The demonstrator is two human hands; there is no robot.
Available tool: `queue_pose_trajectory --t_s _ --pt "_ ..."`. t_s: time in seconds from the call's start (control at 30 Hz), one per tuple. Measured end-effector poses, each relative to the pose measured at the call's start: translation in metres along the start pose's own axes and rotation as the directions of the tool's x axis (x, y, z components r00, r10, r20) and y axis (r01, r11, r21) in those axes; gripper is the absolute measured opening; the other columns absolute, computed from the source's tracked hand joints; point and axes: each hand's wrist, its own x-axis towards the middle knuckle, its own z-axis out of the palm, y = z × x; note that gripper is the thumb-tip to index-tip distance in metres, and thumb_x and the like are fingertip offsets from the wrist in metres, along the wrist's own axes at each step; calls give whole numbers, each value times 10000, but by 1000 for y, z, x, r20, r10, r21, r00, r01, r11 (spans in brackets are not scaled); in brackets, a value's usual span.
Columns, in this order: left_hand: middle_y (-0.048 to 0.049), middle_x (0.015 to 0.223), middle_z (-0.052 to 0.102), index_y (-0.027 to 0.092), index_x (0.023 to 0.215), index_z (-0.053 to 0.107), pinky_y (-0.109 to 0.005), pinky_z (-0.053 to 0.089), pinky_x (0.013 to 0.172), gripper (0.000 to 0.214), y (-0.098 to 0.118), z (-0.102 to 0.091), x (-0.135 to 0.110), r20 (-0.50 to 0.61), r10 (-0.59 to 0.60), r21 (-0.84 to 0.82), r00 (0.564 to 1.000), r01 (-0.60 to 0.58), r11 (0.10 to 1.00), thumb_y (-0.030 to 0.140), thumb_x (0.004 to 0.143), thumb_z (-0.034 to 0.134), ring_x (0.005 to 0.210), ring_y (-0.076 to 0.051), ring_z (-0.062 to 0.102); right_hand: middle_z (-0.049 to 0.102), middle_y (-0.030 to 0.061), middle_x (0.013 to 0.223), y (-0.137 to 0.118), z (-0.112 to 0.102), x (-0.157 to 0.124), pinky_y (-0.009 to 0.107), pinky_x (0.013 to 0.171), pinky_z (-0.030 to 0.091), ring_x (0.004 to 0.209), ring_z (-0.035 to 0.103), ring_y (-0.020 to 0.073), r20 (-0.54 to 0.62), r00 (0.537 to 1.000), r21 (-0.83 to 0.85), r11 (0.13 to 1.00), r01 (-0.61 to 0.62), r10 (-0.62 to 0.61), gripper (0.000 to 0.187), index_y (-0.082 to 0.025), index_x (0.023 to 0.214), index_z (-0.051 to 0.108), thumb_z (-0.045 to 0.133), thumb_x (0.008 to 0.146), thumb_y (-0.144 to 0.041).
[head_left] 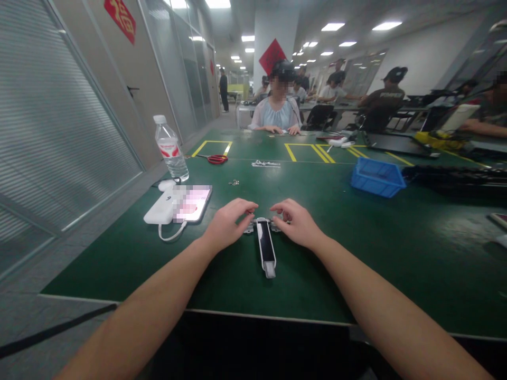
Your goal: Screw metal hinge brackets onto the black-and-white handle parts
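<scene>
In front of me on the green table lies a narrow device [266, 243] with a black face and white rim, a light grey block at its near end. Silvery metal parts stick out at both sides of its far end, partly covered by my fingers. My left hand [232, 221] is at the left metal part [249, 229], thumb and bent fingers drawn together. Mirroring it, my right hand [295, 221] has curled fingers and thumb close together by the right metal part [275, 227]. What the fingertips pinch is too small to make out.
Small metal bits [234, 182] and a row of silvery pieces [266, 164] lie beyond my hands. Left are a phone [198, 203], a white power bank [158, 207] and a water bottle [172, 150]. Red-handled scissors [217, 159], a blue bin [378, 178] and a seated person [277, 108] are farther off.
</scene>
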Motion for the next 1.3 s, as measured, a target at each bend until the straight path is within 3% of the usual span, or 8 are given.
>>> queue_pose_trajectory --t_s 0.17,0.37,0.5,0.7,0.8,0.87,1.03,1.3 --pt "-59 1028 660 189 1063 588 -303 497 894 195 11 7 -2 36 62 -35 997 -61 998 186 898 484 995 -165 610 635 40 826 -12 7 -2 296 644 478 666 563 136 16 997 257 963 -80 78 209 -171 994 620 558 837 -294" --pt "-60 986 669 176 1025 592 -284 521 848 162 12 13 -3 -77 181 -76 980 -187 979 161 889 504 944 -146 627 672 43 814 -17 16 -4 287 629 505 693 618 142 127 987 593 790 -156 100 269 -176 1003 587 614 798 -348" --pt "-58 974 672 172 1029 587 -279 530 834 174 11 16 -3 -145 242 -82 959 -255 963 127 875 522 930 -141 635 684 46 842 -16 16 -2 263 600 494 667 611 120 143 984 677 715 -175 105 282 -174 981 590 664 750 -318" --pt "-68 1031 637 180 1063 577 -299 515 862 215 13 13 -1 -139 216 -94 966 -230 969 156 850 568 982 -155 607 685 45 893 -16 11 -1 239 549 474 613 582 92 175 978 731 650 -206 114 322 -186 998 594 698 719 -309" --pt "-83 1068 617 177 1107 564 -348 492 894 291 9 7 0 -124 135 -40 983 -141 989 220 823 609 1019 -190 581 681 49 900 -10 4 1 246 550 470 643 595 109 176 975 702 678 -219 133 348 -188 1020 592 692 720 -333" --pt "-75 1035 632 173 1112 566 -371 479 893 308 4 4 0 -78 43 -3 996 -43 999 243 816 614 997 -203 581 681 58 896 -2 -2 2 244 521 442 599 565 102 159 973 624 747 -229 165 330 -175 1002 605 677 725 -340" --pt "-45 977 672 192 946 653 -375 457 878 166 -10 3 -1 155 -197 94 968 184 978 258 879 516 961 -203 593 603 1 608 15 -12 4 239 491 373 497 464 92 121 967 264 932 -249 224 197 -144 874 679 622 755 -290" --pt "-39 971 685 208 919 693 -354 452 862 188 -7 4 0 271 -251 131 929 223 966 274 872 524 954 -202 600 618 3 605 13 -9 2 224 500 384 506 499 95 209 950 161 950 -267 232 156 -144 846 698 621 745 -234"
